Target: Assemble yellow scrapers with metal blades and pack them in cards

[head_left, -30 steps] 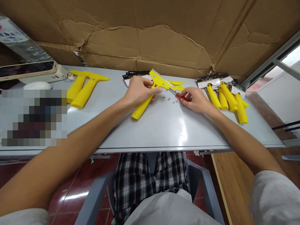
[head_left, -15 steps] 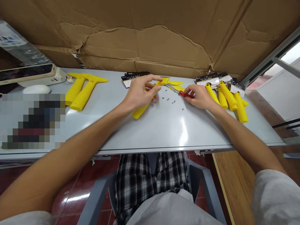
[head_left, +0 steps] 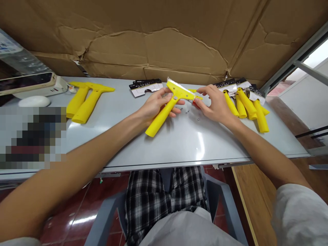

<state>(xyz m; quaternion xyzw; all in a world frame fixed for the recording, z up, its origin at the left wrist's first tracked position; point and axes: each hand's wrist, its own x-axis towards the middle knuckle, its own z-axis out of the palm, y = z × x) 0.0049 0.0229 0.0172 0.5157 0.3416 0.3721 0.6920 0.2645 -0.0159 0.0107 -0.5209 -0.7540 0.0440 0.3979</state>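
My left hand (head_left: 156,102) grips a yellow T-shaped scraper (head_left: 164,114) around its neck. The scraper is tilted above the table, with its wide head up and a clear strip along the top edge. My right hand (head_left: 214,102) is beside the right end of the head, thumb and forefinger apart. Whether it touches the scraper I cannot tell. A bit of a red screwdriver handle (head_left: 195,103) shows by the right thumb; the rest is hidden. Yellow flat pieces (head_left: 192,91) lie behind the scraper. Several small screws (head_left: 187,112) are scattered on the table below.
Two yellow scrapers (head_left: 88,102) lie at left, near a phone (head_left: 25,82), a white mouse (head_left: 34,101) and a water bottle (head_left: 20,54). Several carded yellow scrapers (head_left: 247,102) lie at right. Black-and-white cards (head_left: 146,88) rest at the back, before a cardboard sheet (head_left: 184,51).
My left hand has raised and turned the scraper so its wide head faces me. My right hand has shifted from the screwdriver handle towards the head's right end, its fingers now spread.
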